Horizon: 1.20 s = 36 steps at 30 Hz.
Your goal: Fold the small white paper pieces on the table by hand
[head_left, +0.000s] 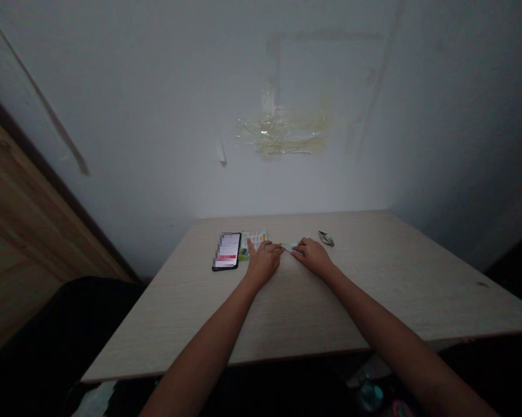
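My left hand (263, 263) and my right hand (313, 256) rest on the table close together, with a small pale strip (289, 248) held between their fingertips. The strip is too small to identify. A finger of my left hand touches or overlaps the edge of a colourful printed card (253, 238). Left of that card lies a black smartphone (226, 251), its screen lit and blurred. Beyond my right hand, not touching it, sits a small crumpled dark and silver item (326, 238).
The light wood-grain table (374, 278) stands against a grey wall (135, 116) marked by patches of old tape. A wooden panel (22, 214) and a dark seat back (57, 330) are at the left. Small objects lie in shadow below the table's front right edge.
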Tool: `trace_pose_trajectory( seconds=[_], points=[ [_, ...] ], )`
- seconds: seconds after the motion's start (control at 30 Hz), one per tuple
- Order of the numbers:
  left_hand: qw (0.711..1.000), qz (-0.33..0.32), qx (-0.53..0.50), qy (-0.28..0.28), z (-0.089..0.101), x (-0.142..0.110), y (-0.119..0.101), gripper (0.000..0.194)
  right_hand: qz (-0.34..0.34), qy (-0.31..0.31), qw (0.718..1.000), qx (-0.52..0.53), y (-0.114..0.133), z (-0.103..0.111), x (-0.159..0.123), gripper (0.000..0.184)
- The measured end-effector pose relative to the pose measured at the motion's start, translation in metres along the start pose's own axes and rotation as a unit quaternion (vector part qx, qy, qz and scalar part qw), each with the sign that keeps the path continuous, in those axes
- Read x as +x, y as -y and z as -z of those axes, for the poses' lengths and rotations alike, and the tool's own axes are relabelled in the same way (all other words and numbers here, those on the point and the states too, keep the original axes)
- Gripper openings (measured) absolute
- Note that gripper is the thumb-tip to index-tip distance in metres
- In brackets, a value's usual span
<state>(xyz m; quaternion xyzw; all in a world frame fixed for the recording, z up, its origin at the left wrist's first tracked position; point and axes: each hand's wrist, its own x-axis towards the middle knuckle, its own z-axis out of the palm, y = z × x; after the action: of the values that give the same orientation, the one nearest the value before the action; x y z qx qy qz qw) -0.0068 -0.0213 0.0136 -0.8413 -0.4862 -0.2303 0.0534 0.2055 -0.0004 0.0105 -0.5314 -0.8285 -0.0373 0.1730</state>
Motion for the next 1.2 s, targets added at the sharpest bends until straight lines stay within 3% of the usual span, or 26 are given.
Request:
trace_pose_trajectory(
  seconds=[0.93,1.2],
  points=[
    [0.999,0.011,0.012,0.046,-0.0002,0.0004,0.0010,0.031,0.019,0.000,0.999,0.025,-0.0048,-0.0023,0.0010,0.033],
    [0.999,-0.014,0.009,0.047,-0.0002,0.0013,0.0038,0.030,0.017,-0.003,0.999,0.047,-0.0072,-0.0047,0.0012,0.033]
  ],
)
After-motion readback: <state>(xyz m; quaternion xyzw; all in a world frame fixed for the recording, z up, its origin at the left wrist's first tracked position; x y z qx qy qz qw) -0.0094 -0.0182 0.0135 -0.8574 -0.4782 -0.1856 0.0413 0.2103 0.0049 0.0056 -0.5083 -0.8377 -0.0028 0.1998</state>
